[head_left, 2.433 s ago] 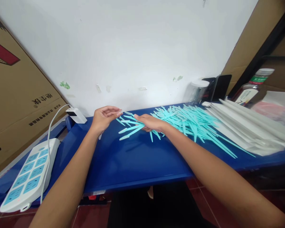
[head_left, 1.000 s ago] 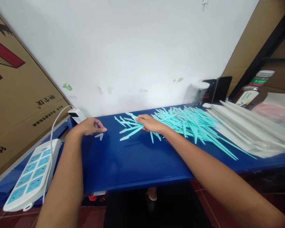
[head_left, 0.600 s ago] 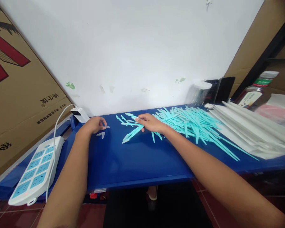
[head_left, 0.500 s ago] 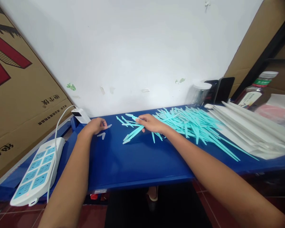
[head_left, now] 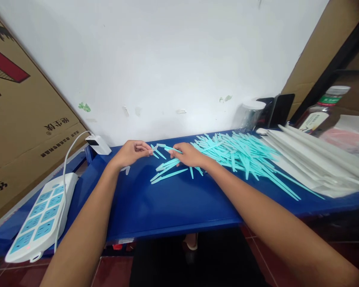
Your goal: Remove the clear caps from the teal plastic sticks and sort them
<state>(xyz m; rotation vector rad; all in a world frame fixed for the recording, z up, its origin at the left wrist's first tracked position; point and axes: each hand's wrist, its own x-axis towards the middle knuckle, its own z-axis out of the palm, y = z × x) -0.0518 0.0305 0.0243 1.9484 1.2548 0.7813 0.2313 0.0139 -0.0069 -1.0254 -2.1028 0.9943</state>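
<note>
My left hand (head_left: pixel 135 152) pinches a small translucent plastic piece (head_left: pixel 155 148) between thumb and fingertips. Just right of it, my right hand (head_left: pixel 185 154) is closed on a thin teal plastic stick (head_left: pixel 169 149), whose tip points left at the translucent piece. Whether the two touch I cannot tell. More teal sticks lie loose below and left of the right hand, among them one stick (head_left: pixel 167 175) flat on the table. Another translucent piece (head_left: pixel 127 170) lies below my left hand. A large heap of teal sticks (head_left: pixel 236 153) spreads to the right.
The blue table (head_left: pixel 179 211) meets a white wall. On the left are a power strip (head_left: pixel 42 217), a white charger (head_left: pixel 98 144) with a cable and a big cardboard box (head_left: pixel 24 119). White plastic bags (head_left: pixel 314 159), a lidded jar (head_left: pixel 251 115) and a bottle (head_left: pixel 323 109) stand right.
My left hand has moved right with the translucent piece, up to the tip of the stick in my right hand. One teal stick now lies apart on the table below the right hand.
</note>
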